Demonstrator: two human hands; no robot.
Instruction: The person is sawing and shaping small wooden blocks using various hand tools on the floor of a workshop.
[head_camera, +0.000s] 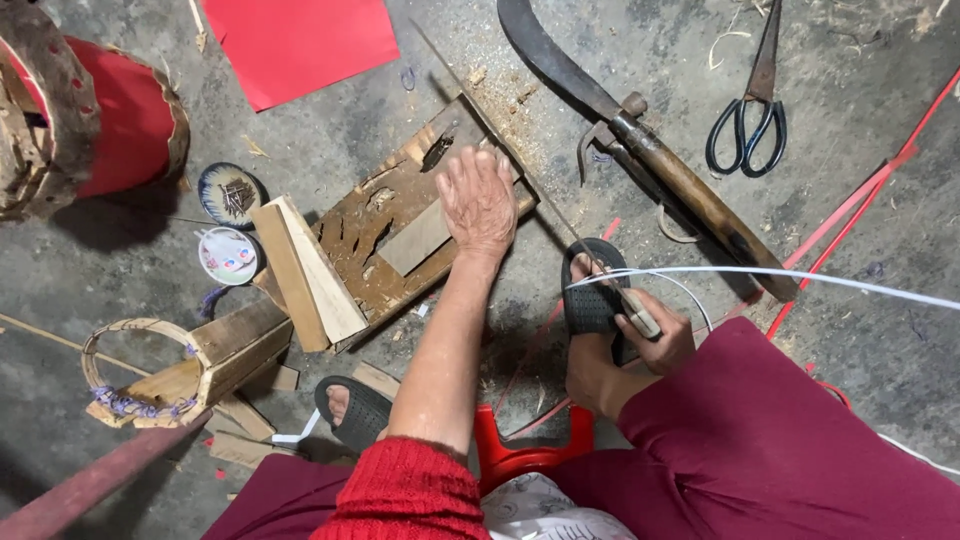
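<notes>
Red sleeve nearest; left hand (478, 203) flat, fingers spread, pressing worn wooden block (400, 225). Right hand (652, 335) clamped on thin blade's (520, 160) handle (stiff, sharp; hold handle only). White strip (800, 277) light, springy.

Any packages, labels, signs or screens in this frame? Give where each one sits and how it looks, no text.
No signs or screens.
Small round container: on the floor left of the wooden block, white with pink and blue markings on top.
Dark round dish: just above it, blue-rimmed, holding small nails.
</notes>
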